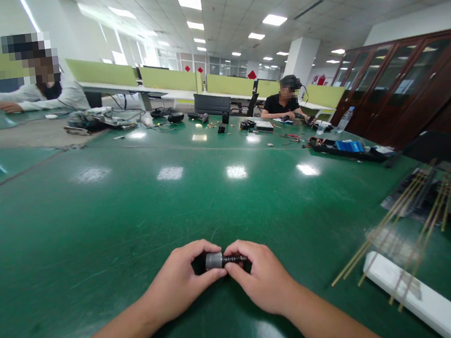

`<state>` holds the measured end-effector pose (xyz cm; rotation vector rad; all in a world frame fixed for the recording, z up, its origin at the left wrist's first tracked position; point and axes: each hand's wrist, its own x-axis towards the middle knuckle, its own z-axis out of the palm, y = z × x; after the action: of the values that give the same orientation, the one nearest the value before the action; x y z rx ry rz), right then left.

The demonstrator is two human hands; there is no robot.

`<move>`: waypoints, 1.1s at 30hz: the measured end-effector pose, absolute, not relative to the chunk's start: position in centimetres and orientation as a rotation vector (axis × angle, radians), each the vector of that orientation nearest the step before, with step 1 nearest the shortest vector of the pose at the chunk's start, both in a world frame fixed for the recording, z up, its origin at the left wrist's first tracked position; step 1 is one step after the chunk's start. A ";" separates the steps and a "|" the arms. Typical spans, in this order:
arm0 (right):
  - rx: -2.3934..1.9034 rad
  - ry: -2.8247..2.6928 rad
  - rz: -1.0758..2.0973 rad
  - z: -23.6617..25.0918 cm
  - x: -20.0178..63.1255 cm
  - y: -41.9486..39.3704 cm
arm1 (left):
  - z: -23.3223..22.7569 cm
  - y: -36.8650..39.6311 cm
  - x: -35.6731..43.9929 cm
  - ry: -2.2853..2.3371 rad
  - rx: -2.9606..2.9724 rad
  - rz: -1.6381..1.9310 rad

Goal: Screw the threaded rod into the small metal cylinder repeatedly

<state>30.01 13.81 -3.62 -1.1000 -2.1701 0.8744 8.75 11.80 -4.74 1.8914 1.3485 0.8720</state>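
A small metal part lies sideways between my hands, just above or on the green tabletop; I cannot tell which. It has a grey cylinder at its left and a dark, ridged shaft at its right. Thumb and fingers of my left hand are closed around the cylinder end. My right hand pinches the shaft, whose far tip is partly hidden by the fingers. The fingertips of both hands nearly meet at the middle of the part.
On the right, thin wooden sticks lie across a white power strip-like bar. A black tray, a plastic bottle, cables and electronic parts stand farther back on the green table. Two people sit across it.
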 end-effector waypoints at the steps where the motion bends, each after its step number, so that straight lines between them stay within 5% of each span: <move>1: -1.098 -2.169 0.878 -3.6 30.0 13.8 | -4.7 11.8 8.7 1.351 1.888 0.869; 33: -1.120 -2.149 0.895 -3.3 30.3 14.0 | -4.4 11.6 8.7 1.362 1.869 0.819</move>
<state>30.30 14.01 -3.26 -1.1196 -2.1494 0.8945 8.74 11.59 -4.36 1.8686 1.3619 0.8187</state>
